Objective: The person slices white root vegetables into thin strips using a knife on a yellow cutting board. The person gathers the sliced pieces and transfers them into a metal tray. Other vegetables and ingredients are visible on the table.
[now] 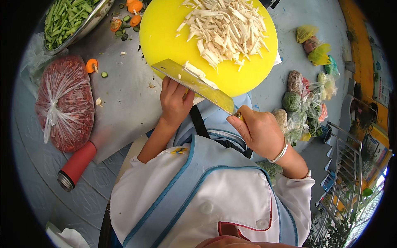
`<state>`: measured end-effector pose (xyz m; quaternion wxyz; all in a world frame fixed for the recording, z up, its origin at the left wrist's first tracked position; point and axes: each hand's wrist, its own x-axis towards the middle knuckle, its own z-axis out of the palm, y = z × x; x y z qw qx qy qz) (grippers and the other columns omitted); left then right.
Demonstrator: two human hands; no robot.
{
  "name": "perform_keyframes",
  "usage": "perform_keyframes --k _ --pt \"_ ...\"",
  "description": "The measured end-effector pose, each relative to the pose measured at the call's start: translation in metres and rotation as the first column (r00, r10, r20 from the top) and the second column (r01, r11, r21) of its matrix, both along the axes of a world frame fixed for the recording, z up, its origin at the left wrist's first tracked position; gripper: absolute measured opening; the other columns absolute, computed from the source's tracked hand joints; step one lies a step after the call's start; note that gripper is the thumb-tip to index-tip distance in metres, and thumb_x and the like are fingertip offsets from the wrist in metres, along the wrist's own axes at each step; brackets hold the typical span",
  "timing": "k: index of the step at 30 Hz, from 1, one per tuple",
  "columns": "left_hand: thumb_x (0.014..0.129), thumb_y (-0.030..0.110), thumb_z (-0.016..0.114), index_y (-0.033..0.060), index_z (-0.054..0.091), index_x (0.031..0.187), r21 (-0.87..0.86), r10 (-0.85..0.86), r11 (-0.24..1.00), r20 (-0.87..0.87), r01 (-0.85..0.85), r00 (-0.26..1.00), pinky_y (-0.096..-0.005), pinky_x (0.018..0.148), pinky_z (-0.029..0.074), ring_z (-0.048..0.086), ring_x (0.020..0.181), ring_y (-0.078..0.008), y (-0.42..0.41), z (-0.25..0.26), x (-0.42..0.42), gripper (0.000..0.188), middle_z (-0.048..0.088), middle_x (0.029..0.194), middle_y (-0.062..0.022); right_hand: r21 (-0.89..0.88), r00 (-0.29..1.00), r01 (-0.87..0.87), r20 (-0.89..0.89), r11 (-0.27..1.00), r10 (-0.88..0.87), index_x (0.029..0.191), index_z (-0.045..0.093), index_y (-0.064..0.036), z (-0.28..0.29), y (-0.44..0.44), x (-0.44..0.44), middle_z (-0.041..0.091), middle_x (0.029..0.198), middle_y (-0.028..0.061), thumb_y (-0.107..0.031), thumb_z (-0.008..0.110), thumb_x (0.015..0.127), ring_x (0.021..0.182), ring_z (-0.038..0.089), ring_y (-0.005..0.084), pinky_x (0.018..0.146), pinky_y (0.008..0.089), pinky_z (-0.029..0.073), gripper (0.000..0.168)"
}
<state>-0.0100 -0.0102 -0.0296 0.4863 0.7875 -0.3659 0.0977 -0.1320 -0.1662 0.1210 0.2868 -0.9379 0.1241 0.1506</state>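
Note:
My right hand (260, 130) grips the handle of a broad cleaver (198, 85). Its blade slants across the near edge of a round yellow cutting board (164, 37). A few pale slices (198, 73) lie along the far side of the blade, some apparently stuck to it. My left hand (176, 100) is close against the near side of the blade; the steel hides its fingertips, so whether they hold anything is not visible. Farther up the board spreads a heap of pale cut vegetable strips (226, 28).
Left of the board, a metal tabletop (124, 90) carries carrot ends (91, 65), a tied bag of red meat-like food (65, 102) and a metal bowl (93, 23) of cut green stalks. A red bottle (77, 166) lies lower left. Bagged vegetables (297, 105) sit on the floor at right.

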Motion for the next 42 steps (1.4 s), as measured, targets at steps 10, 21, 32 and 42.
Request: perform_keyframes --k 10,21,32,42 --pt "0.074 -0.003 0.073 0.0003 0.066 0.094 -0.069 0.089 0.994 0.077 -0.084 0.993 -0.0379 0.083 0.051 0.059 0.097 -0.0311 -0.006 -0.006 0.000 0.021 0.063 0.102 -0.0109 0.228 0.991 0.099 0.060 0.969 -0.115 0.077 0.059 0.002 -0.035 -0.026 0.050 0.056 0.058 0.0220 -0.039 0.053 0.096 0.056 0.057 0.0415 0.054 0.0451 0.046 0.045" --pt "0.073 -0.003 0.071 -0.0014 0.066 0.099 -0.020 0.039 0.999 0.052 -0.038 0.998 -0.0400 0.083 0.049 0.057 0.098 -0.0353 0.001 -0.007 0.000 0.027 0.061 0.102 -0.0129 0.029 0.996 0.021 0.090 0.999 -0.024 0.076 0.055 0.000 -0.037 0.009 0.030 0.056 0.058 0.0211 -0.036 0.053 0.097 0.055 0.057 0.0396 0.051 0.0443 0.045 0.042" --pt "0.076 -0.003 0.071 -0.0018 0.067 0.097 -0.017 0.038 0.999 0.052 -0.037 0.998 -0.0395 0.084 0.050 0.058 0.097 -0.0344 0.007 -0.013 0.000 0.022 0.062 0.103 -0.0132 0.162 1.000 -0.021 -0.007 0.987 0.022 0.075 0.055 -0.001 0.009 -0.018 0.011 0.055 0.056 0.0194 -0.036 0.053 0.097 0.056 0.057 0.0412 0.052 0.0451 0.046 0.042" --pt "0.075 -0.003 0.072 0.0009 0.067 0.096 -0.063 0.059 0.996 0.051 -0.056 0.997 -0.0378 0.084 0.050 0.060 0.095 -0.0309 0.002 -0.008 0.003 0.022 0.063 0.101 -0.0101 0.302 0.990 0.112 0.052 0.947 -0.134 0.072 0.058 0.001 -0.050 -0.007 0.063 0.057 0.058 0.0216 -0.039 0.052 0.097 0.057 0.058 0.0409 0.054 0.0451 0.046 0.048"
